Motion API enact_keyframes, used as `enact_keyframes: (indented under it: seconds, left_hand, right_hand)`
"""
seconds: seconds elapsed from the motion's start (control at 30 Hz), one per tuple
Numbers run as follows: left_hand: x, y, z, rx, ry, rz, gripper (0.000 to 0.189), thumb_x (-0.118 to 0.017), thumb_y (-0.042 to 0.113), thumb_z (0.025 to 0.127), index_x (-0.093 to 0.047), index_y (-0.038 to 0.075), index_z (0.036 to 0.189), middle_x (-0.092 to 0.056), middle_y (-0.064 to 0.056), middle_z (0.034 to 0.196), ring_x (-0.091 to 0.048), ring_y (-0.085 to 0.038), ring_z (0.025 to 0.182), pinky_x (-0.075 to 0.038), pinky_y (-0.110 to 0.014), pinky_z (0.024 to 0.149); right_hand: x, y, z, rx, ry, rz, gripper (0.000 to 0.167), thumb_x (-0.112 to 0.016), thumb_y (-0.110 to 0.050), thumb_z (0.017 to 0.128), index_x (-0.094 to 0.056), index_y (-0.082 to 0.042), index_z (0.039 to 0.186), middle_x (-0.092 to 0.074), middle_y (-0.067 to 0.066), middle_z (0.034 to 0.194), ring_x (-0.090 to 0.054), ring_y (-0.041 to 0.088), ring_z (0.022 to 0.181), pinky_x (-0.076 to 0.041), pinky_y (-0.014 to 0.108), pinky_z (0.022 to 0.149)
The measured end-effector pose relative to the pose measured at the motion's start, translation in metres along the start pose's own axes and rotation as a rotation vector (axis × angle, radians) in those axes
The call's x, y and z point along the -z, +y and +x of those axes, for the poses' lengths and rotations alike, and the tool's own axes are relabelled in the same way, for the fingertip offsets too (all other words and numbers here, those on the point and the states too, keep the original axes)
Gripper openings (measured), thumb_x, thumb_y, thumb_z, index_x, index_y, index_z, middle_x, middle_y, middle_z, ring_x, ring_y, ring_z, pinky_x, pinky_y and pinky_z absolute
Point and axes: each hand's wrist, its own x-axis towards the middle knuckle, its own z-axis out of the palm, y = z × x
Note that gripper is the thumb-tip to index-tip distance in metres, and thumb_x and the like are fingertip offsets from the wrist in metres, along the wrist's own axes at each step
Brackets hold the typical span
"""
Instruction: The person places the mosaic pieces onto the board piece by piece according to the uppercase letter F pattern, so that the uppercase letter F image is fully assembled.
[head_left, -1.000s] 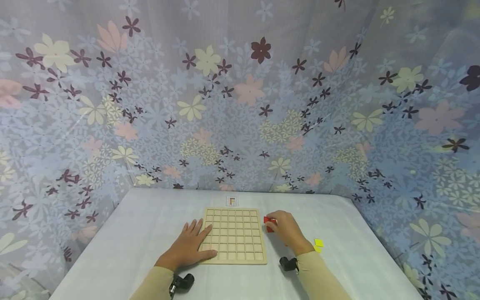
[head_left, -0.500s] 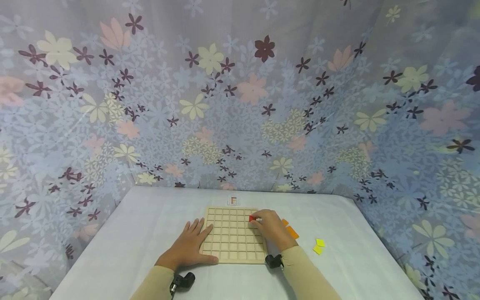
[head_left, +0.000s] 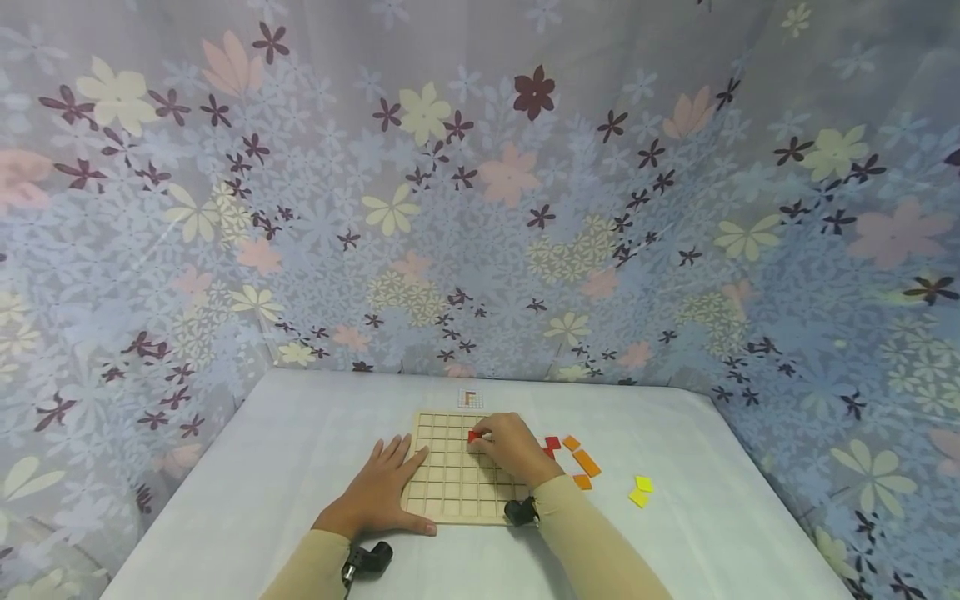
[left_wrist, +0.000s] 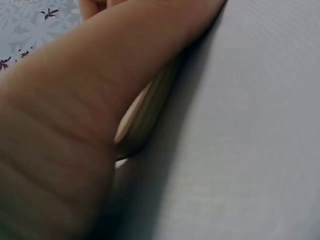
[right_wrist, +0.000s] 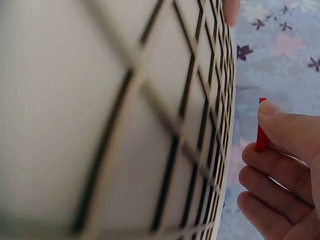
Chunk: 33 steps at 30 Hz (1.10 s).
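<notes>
A light wooden grid board (head_left: 450, 487) lies flat on the table. My left hand (head_left: 378, 492) rests on its left edge, fingers spread over the frame and thumb along the near left corner. Over the upper part of the grid, my right hand (head_left: 513, 448) pinches a small red tile (head_left: 473, 436) between thumb and fingers. In the right wrist view that tile (right_wrist: 260, 125) is seen edge-on, held apart from the board. The left wrist view shows the thumb side of my left hand (left_wrist: 95, 95) against the board's edge (left_wrist: 150, 112), partly hidden.
Right of the board lie red tiles (head_left: 552, 442), partly behind my right hand, then orange pieces (head_left: 587, 462) and two yellow tiles (head_left: 643, 483). A small printed pattern card (head_left: 470, 399) lies beyond the board's far edge. A floral curtain (head_left: 465, 208) stands behind the table.
My right hand took a red tile from beside the board and carried it left over the grid. Red and orange pieces came into view behind it. The left hand stayed on the board.
</notes>
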Motion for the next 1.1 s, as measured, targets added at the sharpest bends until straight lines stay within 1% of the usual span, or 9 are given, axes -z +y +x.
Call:
enact_keyframes:
  seconds: [0.17,0.3,0.47,0.53,0.7,0.87,1.0,1.1]
  left_hand:
    - [-0.003,-0.001,0.001,-0.016,0.002,-0.002,0.129,-0.068,0.093,0.068,-0.042,0.007,0.162,-0.028,-0.03,0.165,-0.024,-0.05,0.152,-0.015,-0.067,0.121]
    - [-0.005,-0.001,0.001,-0.011,-0.009,0.002,0.129,-0.067,0.093,0.069,-0.041,0.009,0.163,-0.027,-0.028,0.166,-0.024,-0.048,0.153,-0.015,-0.067,0.121]
    - [-0.002,-0.001,0.0,0.003,-0.009,0.01,0.128,-0.067,0.093,0.069,-0.041,0.01,0.163,-0.027,-0.027,0.167,-0.024,-0.048,0.153,-0.014,-0.066,0.122]
    - [-0.001,-0.002,-0.001,0.006,-0.012,0.01,0.128,-0.067,0.092,0.069,-0.041,0.009,0.163,-0.027,-0.027,0.167,-0.023,-0.048,0.153,-0.013,-0.066,0.122]
    - [0.001,-0.002,-0.001,0.003,-0.009,0.026,0.128,-0.066,0.093,0.07,-0.041,0.009,0.163,-0.028,-0.027,0.167,-0.024,-0.047,0.153,-0.014,-0.067,0.121]
    - [0.002,-0.001,-0.002,-0.003,0.003,0.032,0.128,-0.067,0.093,0.069,-0.042,0.008,0.162,-0.029,-0.028,0.166,-0.026,-0.048,0.152,-0.015,-0.067,0.121]
    - [0.001,-0.001,-0.002,-0.005,-0.002,0.035,0.128,-0.066,0.093,0.07,-0.041,0.009,0.163,-0.028,-0.027,0.166,-0.025,-0.048,0.153,-0.014,-0.067,0.121]
    - [0.001,-0.001,-0.002,-0.003,-0.003,0.033,0.128,-0.066,0.093,0.07,-0.041,0.009,0.163,-0.028,-0.027,0.166,-0.024,-0.048,0.153,-0.014,-0.067,0.121]
  right_hand:
    - [-0.003,-0.013,0.014,-0.021,-0.034,-0.008,0.015,-0.081,-0.015,0.095,-0.082,-0.006,0.107,-0.078,0.005,0.107,-0.071,0.025,0.107,-0.057,0.042,0.093]
    - [-0.01,-0.019,0.024,-0.033,-0.056,-0.064,0.01,-0.082,-0.014,0.095,-0.082,-0.006,0.101,-0.077,0.004,0.101,-0.072,0.024,0.102,-0.058,0.041,0.089]
    - [-0.026,-0.018,0.036,-0.033,-0.038,-0.133,0.006,-0.081,-0.014,0.095,-0.081,-0.008,0.097,-0.076,0.003,0.095,-0.072,0.019,0.092,-0.059,0.038,0.081]
    - [-0.031,-0.017,0.039,-0.046,-0.027,-0.153,0.005,-0.082,-0.014,0.095,-0.081,-0.01,0.095,-0.076,0.001,0.094,-0.071,0.018,0.09,-0.059,0.036,0.079]
    - [-0.035,-0.021,0.042,-0.064,-0.001,-0.202,0.005,-0.081,-0.015,0.095,-0.081,-0.012,0.092,-0.075,0.0,0.091,-0.071,0.017,0.086,-0.058,0.035,0.075]
    - [-0.032,-0.025,0.044,-0.085,-0.019,-0.215,0.006,-0.082,-0.016,0.095,-0.081,-0.01,0.095,-0.075,0.001,0.092,-0.071,0.019,0.089,-0.059,0.037,0.078]
    - [-0.034,-0.023,0.044,-0.118,-0.035,-0.204,0.01,-0.083,-0.017,0.094,-0.082,-0.009,0.1,-0.076,0.002,0.096,-0.071,0.021,0.094,-0.059,0.037,0.083]
    - [-0.035,-0.02,0.044,-0.122,-0.036,-0.19,0.013,-0.083,-0.017,0.094,-0.082,-0.009,0.104,-0.077,0.003,0.099,-0.072,0.023,0.097,-0.059,0.038,0.085]
